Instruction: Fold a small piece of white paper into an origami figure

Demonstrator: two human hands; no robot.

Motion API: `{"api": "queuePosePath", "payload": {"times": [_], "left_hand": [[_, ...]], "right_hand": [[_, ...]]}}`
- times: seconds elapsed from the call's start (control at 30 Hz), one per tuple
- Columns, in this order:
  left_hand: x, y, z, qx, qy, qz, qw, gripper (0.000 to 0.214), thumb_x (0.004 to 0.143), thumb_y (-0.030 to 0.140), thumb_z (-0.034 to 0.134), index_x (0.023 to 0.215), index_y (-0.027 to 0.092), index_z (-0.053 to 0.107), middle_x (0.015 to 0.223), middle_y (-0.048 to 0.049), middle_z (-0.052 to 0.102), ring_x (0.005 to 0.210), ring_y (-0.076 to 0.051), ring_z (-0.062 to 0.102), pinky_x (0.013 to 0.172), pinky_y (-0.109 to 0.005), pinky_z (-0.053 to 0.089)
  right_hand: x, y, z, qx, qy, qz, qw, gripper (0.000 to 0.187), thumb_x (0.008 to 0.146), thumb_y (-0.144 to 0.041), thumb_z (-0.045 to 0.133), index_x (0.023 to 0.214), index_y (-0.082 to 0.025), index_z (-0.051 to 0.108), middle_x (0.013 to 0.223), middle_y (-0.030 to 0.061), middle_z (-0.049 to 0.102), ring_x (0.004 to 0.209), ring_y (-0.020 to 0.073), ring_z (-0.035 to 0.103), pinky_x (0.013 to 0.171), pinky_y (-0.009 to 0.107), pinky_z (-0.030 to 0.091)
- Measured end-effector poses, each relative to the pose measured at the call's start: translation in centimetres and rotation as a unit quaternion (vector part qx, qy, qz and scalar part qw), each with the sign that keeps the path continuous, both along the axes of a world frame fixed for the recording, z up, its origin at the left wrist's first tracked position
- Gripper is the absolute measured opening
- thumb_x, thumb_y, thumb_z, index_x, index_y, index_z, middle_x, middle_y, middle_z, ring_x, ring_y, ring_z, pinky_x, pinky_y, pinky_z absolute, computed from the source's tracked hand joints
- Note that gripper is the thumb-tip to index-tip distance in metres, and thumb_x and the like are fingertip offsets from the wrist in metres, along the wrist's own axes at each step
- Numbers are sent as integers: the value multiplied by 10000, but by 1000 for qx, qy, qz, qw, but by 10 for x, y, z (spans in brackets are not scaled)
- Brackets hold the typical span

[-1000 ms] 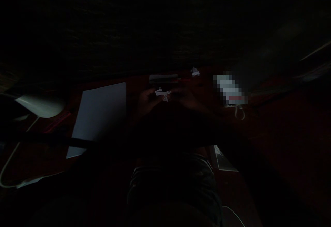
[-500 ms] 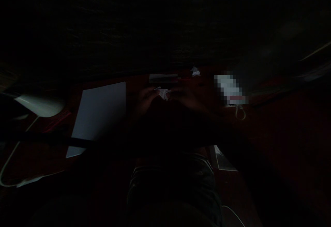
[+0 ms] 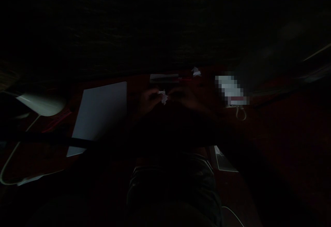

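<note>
The scene is very dark. My left hand (image 3: 148, 100) and my right hand (image 3: 184, 96) meet over a dark red table (image 3: 271, 123), both pinched on a small folded white paper piece (image 3: 163, 96) held between their fingertips. Most of the paper is hidden by the fingers. A large white sheet of paper (image 3: 99, 111) lies flat just left of my left hand.
Another small folded white paper (image 3: 196, 71) sits at the far edge, beside a flat dark-and-white object (image 3: 163, 78). A blurred white item (image 3: 231, 91) with a cord loop lies right. At left are a white rounded object (image 3: 41, 104) and a white cable (image 3: 10, 158).
The folded paper shows smaller now, more of it covered by my fingers. Both hands stayed in nearly the same place, pressed closer together.
</note>
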State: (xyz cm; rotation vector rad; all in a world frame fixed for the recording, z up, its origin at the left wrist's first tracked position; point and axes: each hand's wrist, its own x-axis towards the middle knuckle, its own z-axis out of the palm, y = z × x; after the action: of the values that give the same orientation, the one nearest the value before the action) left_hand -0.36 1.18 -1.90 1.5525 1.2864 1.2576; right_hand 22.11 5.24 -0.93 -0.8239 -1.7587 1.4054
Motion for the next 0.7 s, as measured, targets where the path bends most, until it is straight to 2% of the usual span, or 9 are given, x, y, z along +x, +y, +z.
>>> {"api": "queuePosePath", "payload": {"times": [0.13, 0.27, 0.37, 0.53, 0.7], "left_hand": [[0, 2, -2, -3, -11, 4, 1000, 312, 781, 479, 839, 770, 216, 671, 784, -1, 691, 797, -192, 675, 755, -316, 572], [0, 3, 1, -18, -39, 7, 999, 322, 809, 525, 791, 805, 226, 673, 806, -12, 685, 809, -201, 664, 732, -318, 545], [-1, 3, 4, -16, -55, 0, 998, 322, 789, 528, 792, 807, 228, 677, 825, -12, 689, 818, -200, 655, 760, -323, 541], [-1, 2, 8, -16, -49, -20, 998, 309, 796, 524, 800, 801, 239, 682, 826, -10, 713, 825, -211, 661, 769, -329, 550], [-2, 3, 4, -35, -43, -22, 998, 325, 817, 539, 788, 841, 232, 684, 843, -21, 699, 832, -215, 672, 750, -333, 547]], "right_hand": [[2, -1, 1, -27, 15, 20, 999, 179, 790, -334, 896, 915, -217, 844, 906, 26, 830, 813, 186, 730, 793, 320, 598], [6, -1, 4, -45, 34, 59, 997, 208, 824, -360, 881, 968, -213, 851, 943, 37, 840, 834, 187, 754, 820, 330, 620], [8, -2, 6, -38, 39, 80, 995, 223, 793, -325, 898, 983, -217, 855, 1018, 44, 856, 900, 194, 770, 867, 338, 630], [5, -3, 4, -21, 22, 75, 997, 223, 758, -298, 904, 961, -220, 852, 1038, 45, 864, 960, 211, 775, 938, 370, 626], [2, -4, 1, 12, 5, 57, 998, 151, 767, -283, 854, 904, -222, 832, 1000, 33, 856, 941, 216, 768, 943, 381, 612]]}}
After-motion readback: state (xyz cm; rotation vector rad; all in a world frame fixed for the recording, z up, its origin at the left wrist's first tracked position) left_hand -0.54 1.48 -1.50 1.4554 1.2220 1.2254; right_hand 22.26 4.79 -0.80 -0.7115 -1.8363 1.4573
